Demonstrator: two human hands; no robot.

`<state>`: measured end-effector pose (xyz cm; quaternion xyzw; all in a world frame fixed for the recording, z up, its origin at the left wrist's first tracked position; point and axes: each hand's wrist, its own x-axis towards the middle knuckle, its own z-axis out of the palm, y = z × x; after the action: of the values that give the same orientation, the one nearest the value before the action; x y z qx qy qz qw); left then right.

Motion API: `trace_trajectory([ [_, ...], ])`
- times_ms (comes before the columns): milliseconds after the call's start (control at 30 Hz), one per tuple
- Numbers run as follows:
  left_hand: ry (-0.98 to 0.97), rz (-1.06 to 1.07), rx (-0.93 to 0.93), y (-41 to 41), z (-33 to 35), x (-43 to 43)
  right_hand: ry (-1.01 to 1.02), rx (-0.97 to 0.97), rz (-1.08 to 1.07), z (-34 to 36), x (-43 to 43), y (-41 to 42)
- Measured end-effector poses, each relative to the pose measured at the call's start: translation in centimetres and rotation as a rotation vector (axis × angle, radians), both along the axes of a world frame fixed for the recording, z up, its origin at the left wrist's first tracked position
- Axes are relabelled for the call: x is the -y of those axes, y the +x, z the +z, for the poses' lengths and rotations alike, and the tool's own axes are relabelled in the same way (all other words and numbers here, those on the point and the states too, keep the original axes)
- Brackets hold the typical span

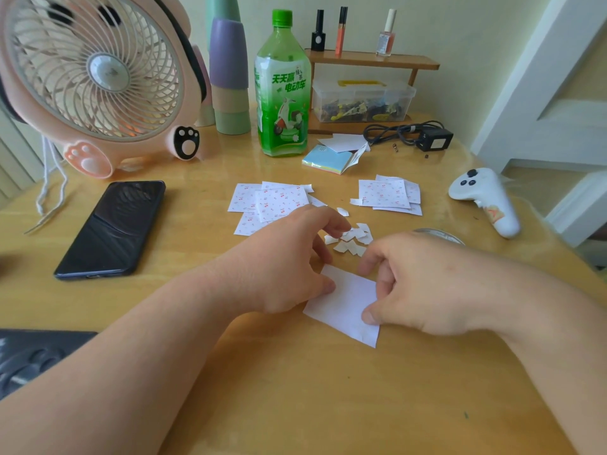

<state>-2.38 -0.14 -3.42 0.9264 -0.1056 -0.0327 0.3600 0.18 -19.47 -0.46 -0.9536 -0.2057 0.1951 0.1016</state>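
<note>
On the wooden table (328,389), white paper slip (348,303) pinched between left hand (282,267) and right hand (423,287)

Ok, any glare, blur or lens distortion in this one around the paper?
Head view: even daylight, the paper sharp between left hand and right hand; glare sheen on the table by the bottle, reflections on the phone; wide-angle bending bows the fan and door frame at the edges.
</note>
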Motion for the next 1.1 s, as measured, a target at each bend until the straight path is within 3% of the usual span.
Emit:
trace_trajectory([
  [300,-0.025,-0.042,-0.03,0.4,0.3,0.0,-0.02,0.033,0.01,0.2,-0.1,-0.4],
  [467,-0.015,-0.036,-0.024,0.1,0.4,0.1,-0.131,0.092,0.054,0.6,-0.8,-0.3],
  [567,-0.033,-0.042,-0.046,0.0,0.4,0.2,-0.129,0.026,0.067,0.9,-1.0,0.2],
  [1100,-0.14,-0.047,-0.052,0.4,0.3,-0.2,0.445,-0.196,0.101,-0.9,0.3,2.2],
])
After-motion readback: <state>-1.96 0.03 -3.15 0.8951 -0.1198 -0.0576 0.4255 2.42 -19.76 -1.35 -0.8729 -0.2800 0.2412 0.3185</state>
